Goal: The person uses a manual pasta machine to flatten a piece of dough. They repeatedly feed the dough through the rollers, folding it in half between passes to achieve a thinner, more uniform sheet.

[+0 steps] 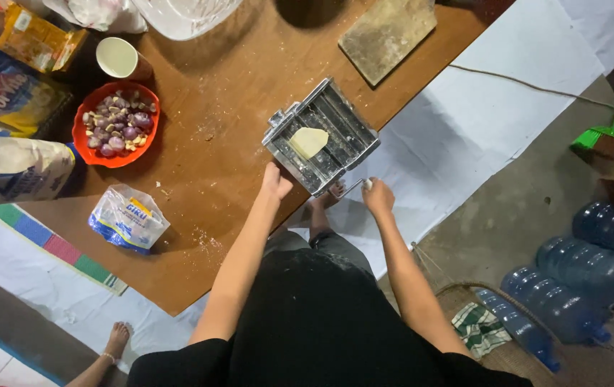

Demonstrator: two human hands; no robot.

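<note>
1. Metal pasta roller (321, 136) at the wooden board's (235, 100) edge; long axis runs ten to four o'clock, dough (308, 142) on top.
2. Left hand (276, 181) steadies its near side; right hand (377, 195) clenches the crank (353, 188).
3. White sheets (464, 122) cover the floor; blue water jugs (593, 272) at four o'clock.

A low brown wooden table (235, 107), dusted with flour, carried a metal pasta roller (320, 136) at its near edge. On it also lay a wooden board (386, 32), a red bowl of shallots and garlic (115, 123), a cup (122, 58), a small clear packet (128, 218), a flour sack (13, 166) and yellow packages (31, 39). White sheeting (457, 136) covered the floor beneath.
</note>
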